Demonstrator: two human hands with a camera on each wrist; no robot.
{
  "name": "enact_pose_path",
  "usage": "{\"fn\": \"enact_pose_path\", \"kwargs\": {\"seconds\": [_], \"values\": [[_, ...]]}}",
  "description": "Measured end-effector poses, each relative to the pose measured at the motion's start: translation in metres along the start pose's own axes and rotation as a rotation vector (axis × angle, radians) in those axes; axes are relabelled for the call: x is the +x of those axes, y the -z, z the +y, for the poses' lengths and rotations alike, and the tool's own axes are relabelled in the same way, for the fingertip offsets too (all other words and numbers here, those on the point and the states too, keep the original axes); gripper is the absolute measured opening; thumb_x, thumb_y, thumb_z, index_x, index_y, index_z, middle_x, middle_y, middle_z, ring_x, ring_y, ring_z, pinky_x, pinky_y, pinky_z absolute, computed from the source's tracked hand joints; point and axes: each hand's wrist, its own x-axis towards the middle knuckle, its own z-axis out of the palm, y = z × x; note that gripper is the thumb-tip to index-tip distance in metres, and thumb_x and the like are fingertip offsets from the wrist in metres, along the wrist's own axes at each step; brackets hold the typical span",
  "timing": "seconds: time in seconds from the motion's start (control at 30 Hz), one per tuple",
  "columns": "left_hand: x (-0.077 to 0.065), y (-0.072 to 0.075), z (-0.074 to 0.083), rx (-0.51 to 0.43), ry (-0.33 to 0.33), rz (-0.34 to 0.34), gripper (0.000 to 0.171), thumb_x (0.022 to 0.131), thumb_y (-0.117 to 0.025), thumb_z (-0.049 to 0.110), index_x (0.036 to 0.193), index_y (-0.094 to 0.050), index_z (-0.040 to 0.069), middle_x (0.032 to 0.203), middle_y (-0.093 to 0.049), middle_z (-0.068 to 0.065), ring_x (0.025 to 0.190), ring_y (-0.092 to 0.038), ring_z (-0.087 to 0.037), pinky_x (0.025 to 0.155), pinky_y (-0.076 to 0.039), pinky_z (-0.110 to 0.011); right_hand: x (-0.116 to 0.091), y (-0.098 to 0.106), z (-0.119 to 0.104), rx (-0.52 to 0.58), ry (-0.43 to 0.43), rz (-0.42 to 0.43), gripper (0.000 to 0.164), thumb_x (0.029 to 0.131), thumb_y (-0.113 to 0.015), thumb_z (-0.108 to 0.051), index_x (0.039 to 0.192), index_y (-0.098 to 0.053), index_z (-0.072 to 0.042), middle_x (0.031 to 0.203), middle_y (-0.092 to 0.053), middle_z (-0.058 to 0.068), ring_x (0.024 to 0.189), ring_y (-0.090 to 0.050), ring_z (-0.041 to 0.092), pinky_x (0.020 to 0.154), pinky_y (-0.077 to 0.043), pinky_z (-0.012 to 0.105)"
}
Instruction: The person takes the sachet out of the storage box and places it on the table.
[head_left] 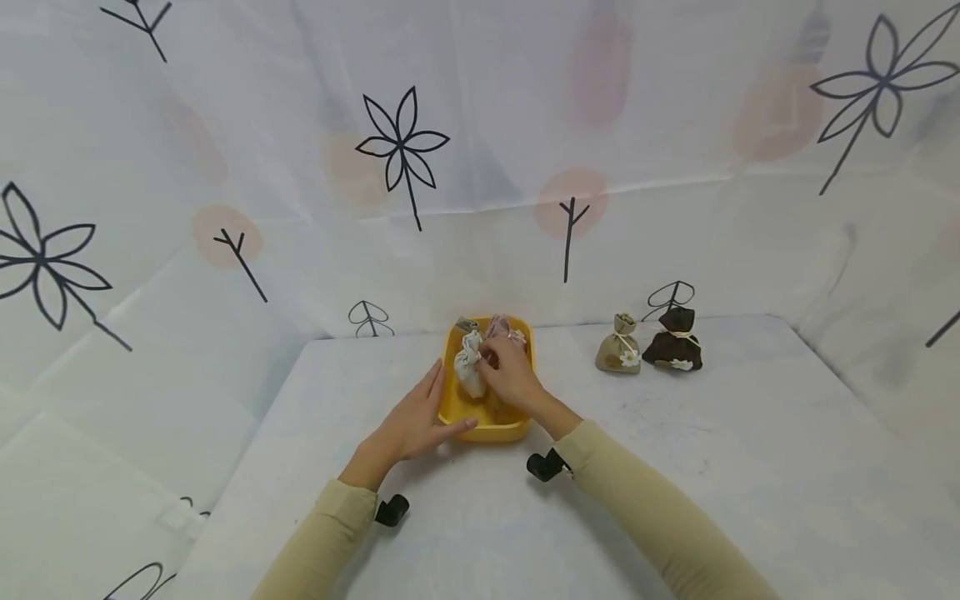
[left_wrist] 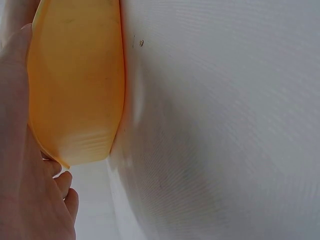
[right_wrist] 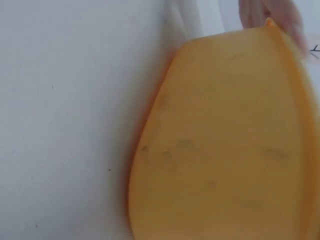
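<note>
A yellow plastic tray (head_left: 495,432) stands on the table and holds several small drawstring pouches. My left hand (head_left: 408,423) lies against its left side with straight fingers, the thumb along the near rim. In the left wrist view the left hand (left_wrist: 35,190) is beside the tray's outer wall (left_wrist: 80,85). Reaching into the tray, my right hand (head_left: 512,375) pinches a pale pouch (head_left: 469,377) near its gathered neck. Behind that are a pink pouch (head_left: 499,324) and a grey-green pouch (head_left: 466,324). Only the tray's wall (right_wrist: 225,135) fills most of the right wrist view.
To the right of the tray, a beige pouch (head_left: 617,353) and a dark brown pouch (head_left: 677,343), each with a white flower, stand near the back edge of the white table (head_left: 750,467). A printed cloth (head_left: 480,192) hangs behind the table.
</note>
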Motion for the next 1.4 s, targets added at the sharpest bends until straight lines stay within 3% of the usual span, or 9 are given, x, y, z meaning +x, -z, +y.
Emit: {"fn": "enact_pose_path", "kwargs": {"seconds": [0.33, 0.77, 1.23, 1.4], "values": [[-0.001, -0.001, -0.002, -0.008, -0.004, -0.011, 0.121, 0.085, -0.042, 0.089, 0.164, 0.001, 0.009, 0.173, 0.000, -0.007, 0.156, -0.020, -0.029, 0.125, -0.024, -0.044, -0.016, 0.035, -0.013, 0.113, 0.063, -0.006, 0.014, 0.098, -0.068, -0.006, 0.111, -0.066, -0.001, 0.105, -0.064, 0.011, 0.095, -0.062, 0.025, 0.085, -0.059, 0.039], [0.001, 0.000, 0.000, 0.008, 0.001, -0.016, 0.122, 0.084, -0.040, 0.090, 0.165, 0.000, 0.008, 0.173, -0.001, -0.009, 0.156, -0.019, -0.029, 0.125, -0.022, -0.043, -0.038, 0.081, -0.006, 0.042, 0.061, 0.011, 0.017, 0.098, -0.066, -0.005, 0.113, -0.067, 0.001, 0.105, -0.064, 0.013, 0.095, -0.061, 0.026, 0.083, -0.057, 0.041], [0.003, 0.000, 0.000, -0.001, -0.008, -0.022, 0.124, 0.083, -0.040, 0.091, 0.164, 0.002, 0.007, 0.172, 0.002, -0.010, 0.157, -0.016, -0.030, 0.126, -0.020, -0.043, -0.065, 0.126, 0.028, -0.034, 0.003, 0.051, 0.017, 0.098, -0.065, -0.003, 0.114, -0.066, 0.004, 0.105, -0.065, 0.016, 0.095, -0.061, 0.029, 0.085, -0.057, 0.045], [0.002, -0.001, 0.000, -0.005, -0.004, -0.020, 0.124, 0.084, -0.041, 0.091, 0.164, 0.002, 0.007, 0.172, 0.002, -0.010, 0.156, -0.016, -0.030, 0.126, -0.021, -0.043, -0.078, 0.140, 0.049, -0.078, -0.005, 0.072, 0.014, 0.097, -0.067, -0.002, 0.110, -0.067, 0.002, 0.103, -0.066, 0.015, 0.093, -0.062, 0.027, 0.081, -0.056, 0.039]]}}
